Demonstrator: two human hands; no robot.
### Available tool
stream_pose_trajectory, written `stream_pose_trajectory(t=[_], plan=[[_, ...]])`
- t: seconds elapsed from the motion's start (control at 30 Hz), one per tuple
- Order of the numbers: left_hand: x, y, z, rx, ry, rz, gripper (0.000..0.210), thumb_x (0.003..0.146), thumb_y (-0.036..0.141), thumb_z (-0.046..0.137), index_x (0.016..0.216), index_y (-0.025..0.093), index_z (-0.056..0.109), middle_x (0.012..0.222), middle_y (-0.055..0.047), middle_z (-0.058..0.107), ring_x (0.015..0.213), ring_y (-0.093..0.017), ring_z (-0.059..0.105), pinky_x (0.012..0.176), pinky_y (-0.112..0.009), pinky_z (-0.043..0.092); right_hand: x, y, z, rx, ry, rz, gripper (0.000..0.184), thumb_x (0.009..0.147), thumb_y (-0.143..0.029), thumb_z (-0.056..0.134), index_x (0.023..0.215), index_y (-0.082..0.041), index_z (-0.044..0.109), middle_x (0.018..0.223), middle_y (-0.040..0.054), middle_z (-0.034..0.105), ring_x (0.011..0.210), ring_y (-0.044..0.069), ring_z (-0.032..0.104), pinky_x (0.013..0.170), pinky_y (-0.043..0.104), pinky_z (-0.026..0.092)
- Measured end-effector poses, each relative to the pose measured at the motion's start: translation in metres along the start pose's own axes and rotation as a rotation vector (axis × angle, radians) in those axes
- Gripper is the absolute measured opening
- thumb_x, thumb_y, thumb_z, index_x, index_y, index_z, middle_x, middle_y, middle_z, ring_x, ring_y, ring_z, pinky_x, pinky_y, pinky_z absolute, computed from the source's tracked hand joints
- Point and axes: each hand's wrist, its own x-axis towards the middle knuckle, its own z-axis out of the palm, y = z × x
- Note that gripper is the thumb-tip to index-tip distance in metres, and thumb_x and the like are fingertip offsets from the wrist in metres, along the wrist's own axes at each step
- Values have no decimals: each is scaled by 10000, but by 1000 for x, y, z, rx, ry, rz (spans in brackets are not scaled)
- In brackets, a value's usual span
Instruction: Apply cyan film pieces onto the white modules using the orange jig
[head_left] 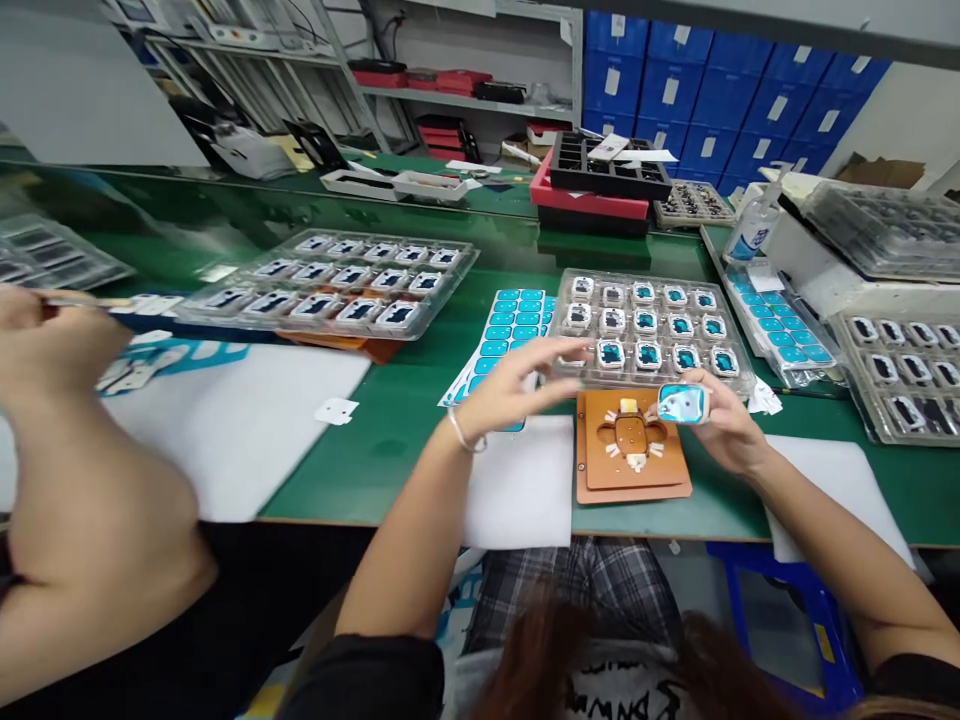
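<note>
In my right hand [726,425] is a small rounded rectangular part with a glossy blue face [682,404], gripped at its edge and tilted toward me. It hangs above the right side of an orange-brown fixture [675,478], which has a recess shaped for a part and small white pads around it. My left hand [517,385] reaches over the table with fingers apart and nothing in them. Just beyond that hand are a sheet of blue stickers [507,322] and a clear plastic tray [739,368] of white-framed parts, several with blue faces.
White foam sheets [525,490] lie beside the fixture. A co-worker's arm [97,470] occupies the left, near another parts tray [442,300]. On the right are more stickers [787,330], a parts tray [892,400] and a pump bottle [756,225]. Blue bins [675,85] stand behind.
</note>
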Motion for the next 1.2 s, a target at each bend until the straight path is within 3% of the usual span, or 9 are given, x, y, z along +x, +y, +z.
stream_pose_trajectory(t=[0.07, 0.13, 0.23, 0.3, 0.5, 0.73, 0.97, 1.07, 1.2], plan=[[0, -12, -18, 82, 276, -226, 386, 884, 507, 540, 1133, 243, 669, 1111, -78, 680, 956, -230, 617, 811, -380, 531, 2, -5, 0, 111, 60, 27, 402, 652, -558, 755, 923, -286, 638, 787, 9, 677, 785, 247, 644, 723, 383, 471], [0, -23, -28, 269, 428, -466, 345, 868, 434, 545, 1082, 201, 682, 1125, -99, 672, 951, -248, 615, 841, -406, 521, 3, -8, 0, 185, 99, 38, 328, 678, -546, 698, 866, -278, 670, 770, 18, 689, 791, 235, 630, 675, 356, 450], [1, -34, -29, 564, 366, -786, 385, 846, 432, 577, 1136, 202, 683, 1288, -144, 599, 1192, -386, 505, 949, -541, 452, 5, -12, 2, 264, 111, 66, 306, 695, -540, 659, 831, -270, 703, 761, 19, 702, 740, 203, 602, 628, 329, 436], [2, -39, -25, 634, 296, -895, 417, 813, 496, 625, 1111, 215, 703, 1345, -157, 555, 1284, -460, 396, 967, -606, 405, 4, -14, 2, 275, 104, 73, 308, 705, -542, 649, 835, -271, 714, 764, 17, 706, 709, 195, 591, 621, 331, 442], [6, -47, -20, 610, 171, -937, 428, 761, 603, 677, 1024, 268, 716, 1408, -104, 505, 1324, -448, 346, 1010, -590, 340, 3, -15, -7, 58, 39, -13, 349, 758, -602, 568, 882, -305, 703, 797, 40, 716, 733, 249, 626, 631, 404, 477], [9, -49, -19, 585, 133, -941, 360, 702, 538, 767, 898, 241, 709, 1410, -101, 480, 1332, -430, 335, 1008, -559, 341, 3, -9, -17, 59, 58, -3, 342, 731, -608, 595, 854, -318, 728, 856, 55, 728, 754, 274, 623, 649, 438, 481], [9, -42, -18, 610, 122, -914, 395, 738, 572, 726, 967, 250, 712, 1428, -99, 446, 1355, -411, 298, 1033, -544, 324, 3, -3, -27, -105, -38, -105, 398, 849, -612, 433, 964, -322, 681, 908, 62, 725, 828, 290, 658, 687, 460, 501], [9, -42, -19, 594, 130, -905, 431, 692, 579, 763, 952, 238, 718, 1413, -120, 454, 1344, -429, 300, 1029, -567, 321, 1, -1, -28, -314, -15, -225, 411, 861, -642, 416, 1028, -323, 616, 866, 56, 700, 805, 287, 661, 671, 447, 511], [8, -45, -23, 526, 167, -894, 446, 615, 588, 805, 866, 227, 730, 1387, -131, 477, 1327, -464, 303, 1016, -602, 315, 8, -4, -35, -703, 119, -420, 405, 809, -638, 569, 1014, -290, 546, 818, 33, 636, 714, 244, 632, 633, 388, 505]])
